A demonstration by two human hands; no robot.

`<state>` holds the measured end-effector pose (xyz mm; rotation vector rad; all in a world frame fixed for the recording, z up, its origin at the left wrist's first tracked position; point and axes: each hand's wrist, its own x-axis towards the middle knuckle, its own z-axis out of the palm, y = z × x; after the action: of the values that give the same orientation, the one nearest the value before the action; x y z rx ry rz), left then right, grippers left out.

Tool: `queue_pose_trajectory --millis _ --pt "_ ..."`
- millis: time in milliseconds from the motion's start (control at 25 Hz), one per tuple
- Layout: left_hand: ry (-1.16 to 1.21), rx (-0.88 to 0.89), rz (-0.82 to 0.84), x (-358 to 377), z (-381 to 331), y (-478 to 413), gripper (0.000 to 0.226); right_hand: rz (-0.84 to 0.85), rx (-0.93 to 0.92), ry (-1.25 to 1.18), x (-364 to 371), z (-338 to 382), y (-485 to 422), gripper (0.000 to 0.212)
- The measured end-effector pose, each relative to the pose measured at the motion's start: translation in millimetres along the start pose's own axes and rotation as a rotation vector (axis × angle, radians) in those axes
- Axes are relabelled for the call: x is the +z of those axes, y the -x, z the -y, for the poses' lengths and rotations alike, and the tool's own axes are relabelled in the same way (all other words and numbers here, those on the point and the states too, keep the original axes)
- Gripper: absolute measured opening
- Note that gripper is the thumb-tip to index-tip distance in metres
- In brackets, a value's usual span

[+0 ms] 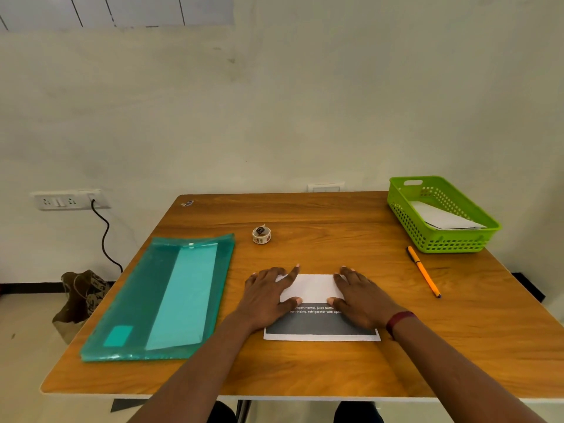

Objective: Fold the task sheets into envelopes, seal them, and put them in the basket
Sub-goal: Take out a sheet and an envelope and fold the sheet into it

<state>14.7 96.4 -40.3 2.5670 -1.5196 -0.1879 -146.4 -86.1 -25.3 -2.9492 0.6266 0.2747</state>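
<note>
A task sheet (312, 290) lies on the wooden table in front of me, its far part folded over white and a dark printed band showing nearer me. My left hand (268, 297) presses flat on the sheet's left side, fingers spread. On the sheet's right side, my right hand (361, 297) presses flat the same way. A green basket (427, 239) stands at the far right and holds a white folded sheet (442, 218). A small roll of patterned tape (261, 235) sits beyond the sheet.
A teal plastic folder (164, 297) with paper inside lies at the left of the table (305, 370). An orange pen (424, 271) lies at the right, in front of the basket. A wall socket (65, 201) with a black cable and a brown bag (81, 297) are left of the table.
</note>
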Motion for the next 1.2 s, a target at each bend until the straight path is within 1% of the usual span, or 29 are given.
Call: queue_pose_trajectory --millis 240,320,400,480,640,840,960,1120,1200 --pt "0.011 -0.093 0.242 -32.3 -16.5 -27.7 0.096 0.042 0.031 0.008 -19.8 7.3 -12.3 0.073" --pt "-0.003 -0.125 0.291 -35.4 -22.8 -33.6 0.103 0.055 0.039 0.019 -21.3 10.2 -15.0 0.07" --pt "-0.029 -0.135 0.302 -37.4 -26.9 -37.7 0.106 0.049 0.054 0.02 -21.5 10.2 -16.6 0.07" --pt "-0.048 -0.142 0.277 -38.3 -28.7 -38.6 0.105 0.035 0.064 0.026 -20.7 9.1 -17.3 0.073" --pt "-0.078 -0.15 0.184 -36.4 -27.5 -33.8 0.085 -0.061 0.067 0.045 -17.5 4.9 -15.5 0.082" --pt "0.042 -0.171 0.155 -28.8 -20.6 -26.4 0.079 -0.191 0.059 0.022 -9.3 0.7 -10.7 0.076" --pt "0.057 -0.164 0.118 -28.5 -18.8 -21.0 0.077 -0.254 0.048 0.029 -8.4 2.7 -7.4 0.075" --pt "-0.117 -0.125 -0.003 -33.1 -23.8 -13.4 0.077 -0.344 0.012 0.051 -8.9 6.0 -1.2 0.068" --pt "-0.13 -0.136 -0.059 -33.7 -26.5 -10.5 0.075 -0.364 0.035 -0.001 -7.8 7.2 1.5 0.064"
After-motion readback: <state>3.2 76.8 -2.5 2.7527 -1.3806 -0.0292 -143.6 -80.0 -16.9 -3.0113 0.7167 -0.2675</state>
